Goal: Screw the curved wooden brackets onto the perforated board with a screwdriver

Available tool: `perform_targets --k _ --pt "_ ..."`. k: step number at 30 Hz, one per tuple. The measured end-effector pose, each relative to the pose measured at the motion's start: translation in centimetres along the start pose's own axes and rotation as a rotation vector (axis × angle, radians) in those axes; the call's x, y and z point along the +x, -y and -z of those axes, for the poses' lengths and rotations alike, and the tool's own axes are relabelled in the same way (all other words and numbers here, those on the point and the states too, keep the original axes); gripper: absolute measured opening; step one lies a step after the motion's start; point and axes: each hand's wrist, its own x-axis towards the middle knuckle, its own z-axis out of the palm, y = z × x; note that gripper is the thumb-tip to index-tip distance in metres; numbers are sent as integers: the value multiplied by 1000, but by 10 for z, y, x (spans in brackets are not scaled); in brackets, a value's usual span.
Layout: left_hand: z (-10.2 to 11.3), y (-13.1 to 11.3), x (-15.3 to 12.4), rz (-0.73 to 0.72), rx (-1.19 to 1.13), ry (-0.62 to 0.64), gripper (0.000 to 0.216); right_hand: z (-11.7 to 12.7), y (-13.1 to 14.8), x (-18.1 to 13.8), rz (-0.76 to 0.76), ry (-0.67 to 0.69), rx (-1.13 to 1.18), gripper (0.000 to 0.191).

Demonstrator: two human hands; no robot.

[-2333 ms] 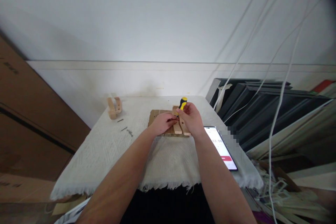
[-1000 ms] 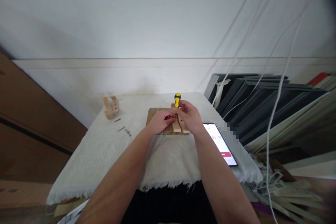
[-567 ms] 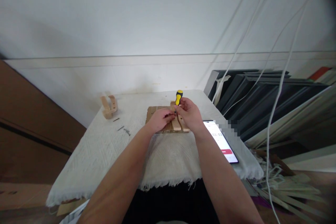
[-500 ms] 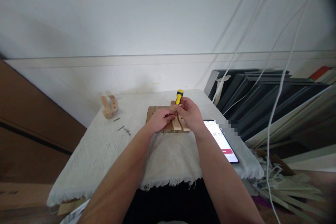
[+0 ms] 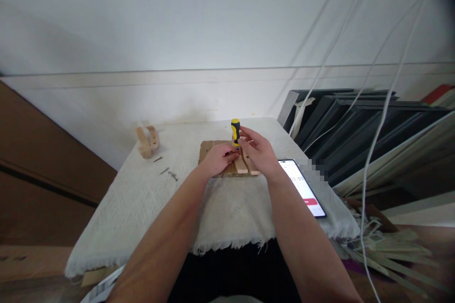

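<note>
A flat wooden board [image 5: 206,150] with two raised wooden strips [image 5: 242,166] lies on the cloth-covered table [image 5: 149,203]. My right hand [image 5: 259,151] grips a small yellow and black screwdriver [image 5: 235,132] by its lower handle, holding it upright over the board. My left hand [image 5: 219,158] rests on the board with fingertips pinched near the screwdriver's tip; what they pinch is too small to make out.
A U-shaped wooden piece [image 5: 147,141] stands at the table's far left, with a few loose screws [image 5: 167,171] beside it. A phone [image 5: 304,188] with a lit timer lies at the right. Dark panels [image 5: 369,137] and hanging white cables [image 5: 373,151] crowd the right side.
The screwdriver has swung from a rightward tilt to upright and shifted slightly left. My right hand's fingers have loosened and spread along the handle. The left hand stays on the board.
</note>
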Motion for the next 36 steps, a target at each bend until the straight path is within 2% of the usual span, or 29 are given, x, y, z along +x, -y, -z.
perform_targets --k 8,11,15,18,28,36 --pt "-2 3 2 -35 25 -7 21 0 1 2 128 41 -64 33" --pt "-2 4 2 -32 52 -1 22 -1 1 3 50 -24 -72 25" --pt "-2 5 2 -21 68 -6 22 -1 -4 4 -36 -88 26 27" --pt "-3 6 2 -24 76 -8 23 -2 -9 5 -17 -76 97 29" --pt "-4 5 1 -27 50 -21 23 -3 -9 6 -12 -80 90 40" --pt "-4 4 1 -32 66 -26 24 2 2 2 -36 -47 19 33"
